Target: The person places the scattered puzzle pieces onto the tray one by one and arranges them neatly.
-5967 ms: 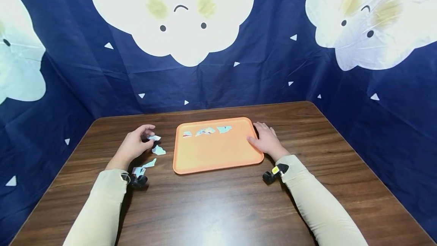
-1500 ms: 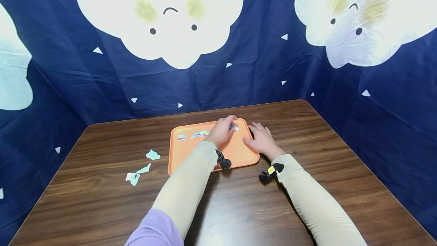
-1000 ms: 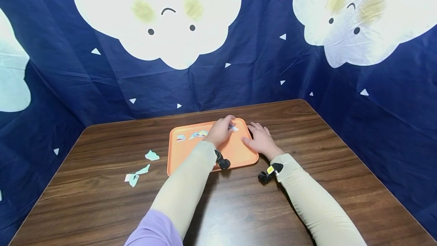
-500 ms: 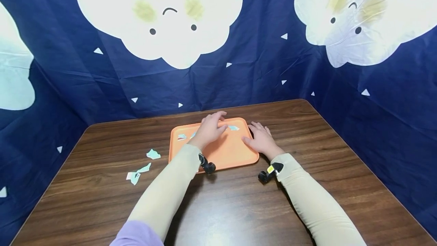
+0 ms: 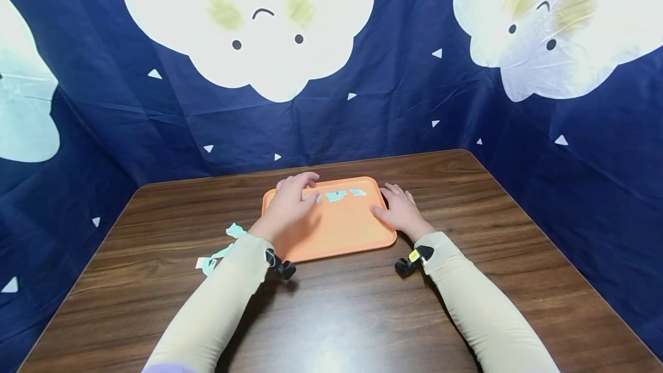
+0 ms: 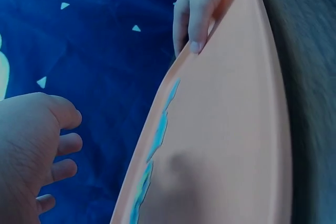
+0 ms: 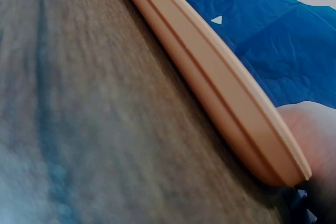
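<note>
My left hand [image 5: 290,203] is over the left part of the orange tray [image 5: 336,235], fingers loosely bent and holding nothing; the left wrist view shows a gap between it and the tray. My right hand [image 5: 403,210] holds the tray's right rim, thumb inside and fingers outside. Along the tray's far side lie irregular printed paper pieces: a rightmost piece [image 5: 357,192], a light-blue piece [image 5: 335,195] beside it, and another piece [image 6: 140,195] partly behind my left hand. My left hand hides the row's left end in the head view.
Several loose paper pieces lie on the wooden table [image 5: 362,315] left of the tray: an upper piece [image 5: 235,230], a slim piece [image 5: 223,252] and overlapping lower ones [image 5: 208,265], partly near my left sleeve. A blue cloud-print curtain [image 5: 321,131] stands behind the table.
My left hand carried a paper piece from the table to the right end of the row, let go of it, and has moved back left. My right hand stays at the tray's rim.
</note>
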`<state>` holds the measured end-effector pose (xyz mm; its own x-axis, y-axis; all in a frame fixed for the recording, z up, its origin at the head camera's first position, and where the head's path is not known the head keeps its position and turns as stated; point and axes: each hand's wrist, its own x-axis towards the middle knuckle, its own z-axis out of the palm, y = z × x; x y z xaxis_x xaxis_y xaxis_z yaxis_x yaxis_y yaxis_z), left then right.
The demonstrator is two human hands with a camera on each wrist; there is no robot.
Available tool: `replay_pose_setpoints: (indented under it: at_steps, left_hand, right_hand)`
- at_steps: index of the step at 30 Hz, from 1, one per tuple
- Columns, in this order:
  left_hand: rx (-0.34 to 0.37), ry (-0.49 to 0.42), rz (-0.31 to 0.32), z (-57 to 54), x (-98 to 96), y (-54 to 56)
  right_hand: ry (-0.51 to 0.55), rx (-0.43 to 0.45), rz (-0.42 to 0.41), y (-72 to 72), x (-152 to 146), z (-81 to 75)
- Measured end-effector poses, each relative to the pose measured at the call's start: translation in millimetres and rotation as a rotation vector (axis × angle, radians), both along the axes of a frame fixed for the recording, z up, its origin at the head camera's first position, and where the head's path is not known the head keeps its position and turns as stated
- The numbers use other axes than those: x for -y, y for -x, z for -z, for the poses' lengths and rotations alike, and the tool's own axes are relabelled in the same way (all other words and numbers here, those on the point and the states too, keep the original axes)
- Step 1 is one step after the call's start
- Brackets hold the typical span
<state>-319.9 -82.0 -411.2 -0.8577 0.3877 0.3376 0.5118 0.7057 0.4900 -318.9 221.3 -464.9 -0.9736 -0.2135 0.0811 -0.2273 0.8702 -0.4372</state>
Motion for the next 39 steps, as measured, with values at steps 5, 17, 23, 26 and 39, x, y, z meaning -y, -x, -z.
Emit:
replay_pose_setpoints:
  at_steps: [5, 17, 23, 26, 39]
  left_hand:
    - [-0.034, -0.009, -0.026, -3.3, 20.9, -10.3]
    - [-0.073, -0.079, -0.113, -0.7, 81.2, -23.5]
    - [-0.028, -0.093, -0.178, 6.6, 110.0, -32.4]
    - [-0.028, -0.088, -0.196, 11.0, 122.9, -34.9]
    - [-0.015, -0.074, -0.217, 32.3, 167.0, -47.9]
  right_hand:
    - [0.007, -0.002, -0.001, -2.3, -2.0, -3.1]
    - [0.006, 0.007, -0.003, 0.3, -6.1, 1.8]
    - [-0.006, 0.010, -0.003, -0.5, -4.2, 0.1]
    - [0.000, 0.001, -0.003, -0.1, -3.7, -0.5]
    - [-0.004, 0.006, -0.009, 1.8, -0.3, 1.5]
